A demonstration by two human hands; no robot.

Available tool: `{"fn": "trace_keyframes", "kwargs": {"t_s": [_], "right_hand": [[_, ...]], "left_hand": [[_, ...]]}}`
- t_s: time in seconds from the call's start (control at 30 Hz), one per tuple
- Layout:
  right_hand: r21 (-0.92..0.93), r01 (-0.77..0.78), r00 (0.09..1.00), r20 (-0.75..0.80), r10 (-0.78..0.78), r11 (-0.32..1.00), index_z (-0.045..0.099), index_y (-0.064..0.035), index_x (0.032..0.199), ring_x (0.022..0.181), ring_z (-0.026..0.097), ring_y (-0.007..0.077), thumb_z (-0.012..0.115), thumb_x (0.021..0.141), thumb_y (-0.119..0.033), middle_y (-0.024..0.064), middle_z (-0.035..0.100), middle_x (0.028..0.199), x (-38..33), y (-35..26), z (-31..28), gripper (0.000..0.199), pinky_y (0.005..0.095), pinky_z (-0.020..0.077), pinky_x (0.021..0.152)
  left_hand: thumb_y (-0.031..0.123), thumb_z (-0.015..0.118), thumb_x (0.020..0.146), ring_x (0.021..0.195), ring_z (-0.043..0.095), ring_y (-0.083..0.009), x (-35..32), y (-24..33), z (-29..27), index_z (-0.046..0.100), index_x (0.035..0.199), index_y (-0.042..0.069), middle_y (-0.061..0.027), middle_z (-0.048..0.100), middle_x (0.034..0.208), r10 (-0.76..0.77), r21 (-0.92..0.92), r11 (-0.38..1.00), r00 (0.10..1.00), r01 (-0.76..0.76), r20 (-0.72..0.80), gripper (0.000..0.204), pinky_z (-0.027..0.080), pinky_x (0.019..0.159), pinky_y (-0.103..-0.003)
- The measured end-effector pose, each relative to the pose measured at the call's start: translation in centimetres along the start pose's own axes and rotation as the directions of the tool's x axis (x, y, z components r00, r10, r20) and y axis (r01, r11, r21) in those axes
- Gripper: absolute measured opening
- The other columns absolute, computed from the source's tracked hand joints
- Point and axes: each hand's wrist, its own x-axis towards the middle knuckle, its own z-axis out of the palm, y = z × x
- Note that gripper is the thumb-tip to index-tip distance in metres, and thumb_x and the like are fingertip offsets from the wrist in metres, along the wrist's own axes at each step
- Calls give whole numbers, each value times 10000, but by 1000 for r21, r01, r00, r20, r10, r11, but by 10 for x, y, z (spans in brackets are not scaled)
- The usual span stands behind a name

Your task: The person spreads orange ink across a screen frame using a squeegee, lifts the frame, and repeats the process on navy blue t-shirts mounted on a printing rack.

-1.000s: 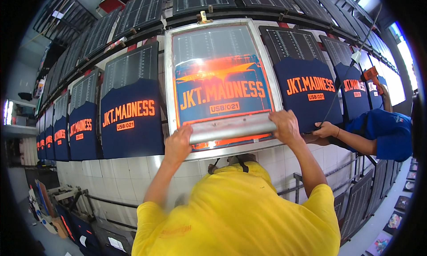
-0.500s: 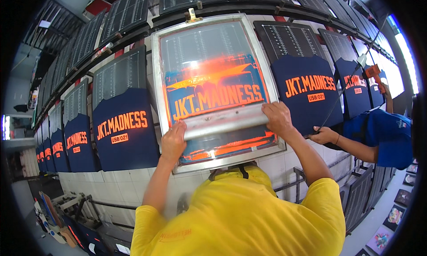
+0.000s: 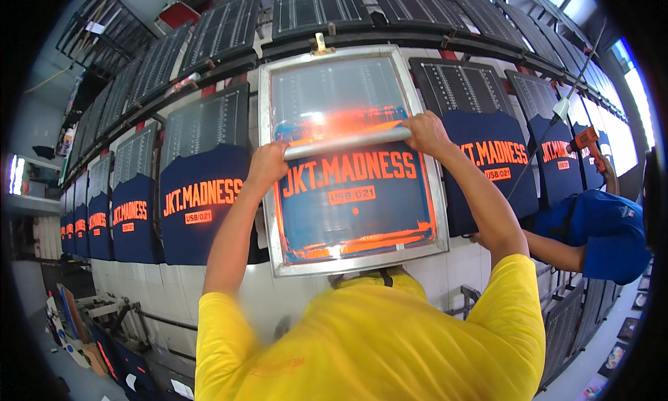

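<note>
Head view shows a person in a yellow short-sleeved shirt [image 3: 376, 338] with both arms stretched over a rectangular silver metal frame [image 3: 369, 262] that holds a translucent mesh panel [image 3: 348, 227]. The left grip [image 3: 270, 164] is closed around the left end of a smooth, silvery, straight metal bar [image 3: 348, 143], and the right grip [image 3: 428, 134] clasps its right end. The bar lies crosswise inside the frame, over the upper middle of the panel and just above a line of orange lettering; whether its lower edge touches the mesh cannot be told. Bright orange ink [image 3: 330, 121] smears the panel directly beyond the bar, and more streaks run along the frame's near side. A brass-coloured clamp [image 3: 320, 44] sits at the far edge of the frame. On either side, navy blue cloth garments [image 3: 202, 237] with orange prints cover the near parts of flat black boards [image 3: 209, 115], and another row of such boards stands behind. At the right, a co-worker in a blue shirt [image 3: 612, 241] holds an orange pistol-shaped tool [image 3: 586, 140], near a white fitting [image 3: 561, 108] on a dark cable.
</note>
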Motion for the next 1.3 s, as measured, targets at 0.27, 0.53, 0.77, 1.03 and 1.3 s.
{"fn": "trace_keyframes", "kwargs": {"t_s": [0.27, 0.53, 0.77, 1.03, 1.3], "right_hand": [[-100, 33, 995, -90, -42, 994, 675, -83, 794, 807, 654, 293, 706, 654, -69, 94, 683, 791, -1, -17, -38, 144, 405, 469, 758], [-9, 115, 938, -329, -111, 993, 645, -88, 849, 787, 625, 271, 738, 600, -32, 66, 656, 800, -83, -57, -52, 271, 419, 421, 670], [58, 63, 971, -236, -47, 996, 654, -65, 924, 861, 644, 259, 755, 515, -1, 80, 693, 939, -196, -111, -30, 426, 405, 440, 707], [30, 15, 981, -194, -9, 999, 633, -40, 1010, 1025, 613, 271, 798, 531, -64, 95, 650, 1110, -249, -135, 11, 508, 400, 450, 792], [36, 13, 997, -70, -11, 999, 564, -6, 1157, 1124, 545, 312, 881, 546, -378, 134, 551, 1233, -262, -158, -2, 782, 415, 454, 869]], "left_hand": [[-42, 611, 704, 933, 668, -351, -15, 0, -31, 697, 1017, 39, -154, 700, 1022, 71, -47, 996, 981, -81, -181, 334, 545, 816, -448], [-105, 622, 652, 900, 663, -337, -96, 32, -39, 643, 1012, 31, -133, 686, 971, 169, 4, 984, 937, -176, -306, 386, 546, 781, -441], [-103, 615, 626, 961, 674, -297, -203, 64, 0, 617, 994, 26, -119, 678, 1030, 184, -43, 978, 935, -206, -302, 390, 572, 800, -381], [-111, 628, 633, 1204, 565, -311, -258, 71, 46, 579, 1108, -9, -140, 587, 1227, 144, -106, 981, 974, -164, -176, 488, 522, 956, -374], [-108, 550, 712, 1333, 438, -376, -280, 77, 54, 494, 1282, -19, -193, 490, 1351, 172, -89, 979, 979, -182, -114, 580, 429, 1061, -422]]}}
